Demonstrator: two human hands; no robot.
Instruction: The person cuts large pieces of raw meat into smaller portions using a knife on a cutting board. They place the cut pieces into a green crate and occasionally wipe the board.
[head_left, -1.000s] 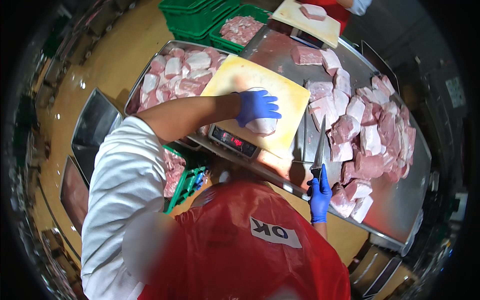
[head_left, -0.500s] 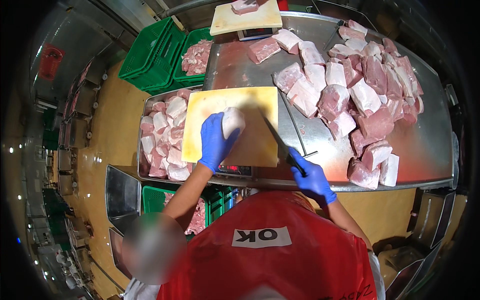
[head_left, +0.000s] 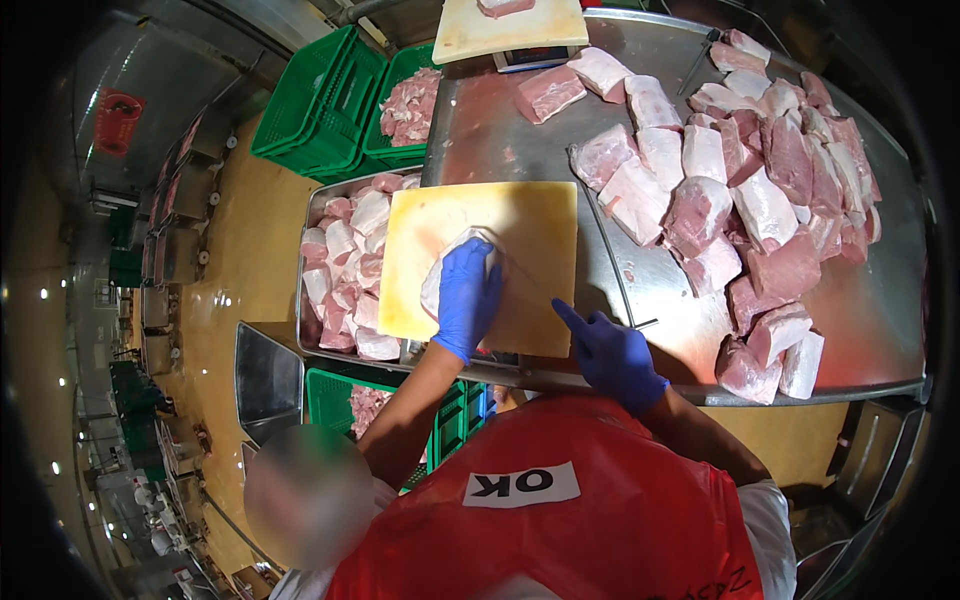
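Note:
A pale, fat-covered piece of raw meat (head_left: 434, 287) lies on the yellowish cutting board (head_left: 405, 215). My left hand (head_left: 468, 300), in a blue glove, is laid over it with the fingers curled on top, hiding much of it. My right hand (head_left: 618, 362), gloved too, grips a knife (head_left: 535, 287) at the board's right edge. The index finger stretches forward along the knife. Its thin blade points up and left toward the meat, blurred against the shadowed board, so I cannot tell whether it touches. The handle is hidden in the hand.
Many meat pieces (head_left: 790, 270) are heaped on the steel table (head_left: 500, 110) to the right, beside a thin metal rod (head_left: 612, 260). A tray of cut pieces (head_left: 340, 270) adjoins the board's left. Green crates (head_left: 315, 105) stand beyond; another (head_left: 325, 395) sits below.
My left hand has moved from the meat's left side to over its top. The knife and right hand have swung so the blade lies lower, pointing at the meat. The view has shifted slightly.

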